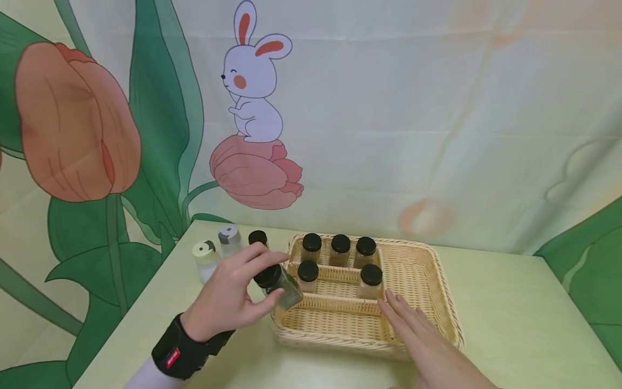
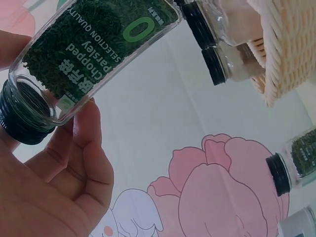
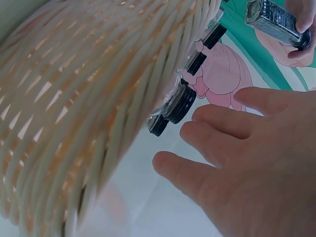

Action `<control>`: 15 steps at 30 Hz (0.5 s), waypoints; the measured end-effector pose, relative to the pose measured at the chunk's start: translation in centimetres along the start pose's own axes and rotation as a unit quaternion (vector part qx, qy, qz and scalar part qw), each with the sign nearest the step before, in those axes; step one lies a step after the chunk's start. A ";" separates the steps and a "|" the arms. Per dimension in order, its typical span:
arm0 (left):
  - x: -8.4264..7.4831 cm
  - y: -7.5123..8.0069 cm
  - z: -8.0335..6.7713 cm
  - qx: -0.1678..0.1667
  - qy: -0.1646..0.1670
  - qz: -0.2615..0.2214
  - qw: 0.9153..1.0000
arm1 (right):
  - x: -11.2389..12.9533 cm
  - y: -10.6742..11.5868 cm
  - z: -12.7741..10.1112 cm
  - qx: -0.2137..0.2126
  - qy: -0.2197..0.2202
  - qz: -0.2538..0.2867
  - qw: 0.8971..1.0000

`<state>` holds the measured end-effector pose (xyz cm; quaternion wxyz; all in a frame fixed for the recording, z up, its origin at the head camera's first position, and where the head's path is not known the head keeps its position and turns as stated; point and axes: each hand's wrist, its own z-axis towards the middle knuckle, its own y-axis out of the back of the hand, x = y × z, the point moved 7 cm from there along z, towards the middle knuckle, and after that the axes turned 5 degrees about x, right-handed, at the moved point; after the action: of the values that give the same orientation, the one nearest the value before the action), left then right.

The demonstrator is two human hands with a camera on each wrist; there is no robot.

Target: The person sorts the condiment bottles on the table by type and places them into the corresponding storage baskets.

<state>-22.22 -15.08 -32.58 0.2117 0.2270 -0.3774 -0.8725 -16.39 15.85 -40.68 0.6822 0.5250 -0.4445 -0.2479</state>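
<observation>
While our right hand (image 1: 427, 346) lies flat with its fingers straight and slightly spread over the near right part of the wicker basket (image 1: 444, 302), holding nothing, the work sits with our left hand (image 1: 225, 300). That basket, divided into rows, lies just beyond and to the right of the left fingertips; five black-capped jars (image 1: 340, 249) stand upright in its two far rows, and the near row, right below the jar we carry, shows bare weave. Beyond the left knuckles, outside the basket, three more shakers (image 1: 229, 240) stand on the table (image 1: 510, 302).

Our left fingers and thumb are curled around the parsley jar (image 1: 282, 285), gripping at the cap end. Its long axis is tilted, cap (image 2: 22, 116) toward our palm and base pointing down and away toward the basket's near-left corner, over the rim. We judge the left hand far nearer to that free row than the right; the jar needs standing upright.
</observation>
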 end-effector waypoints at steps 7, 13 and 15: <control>-0.5 -0.2 0.6 -0.007 -0.008 -0.013 1.000 | -0.1 0.4 0.1 -0.016 0.008 0.021 1.000; -1.6 -1.7 1.8 0.001 -0.029 -0.040 0.999 | 0.2 0.7 0.9 -0.020 0.022 0.054 0.998; -2.1 -2.2 2.2 0.007 -0.035 -0.047 0.998 | 0.4 0.8 1.2 -0.019 0.013 0.062 0.998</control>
<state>-22.22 -11.36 -32.43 0.1553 0.2151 -0.3800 -0.8861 -17.33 15.26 -39.71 0.7119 0.4867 -0.4622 -0.2067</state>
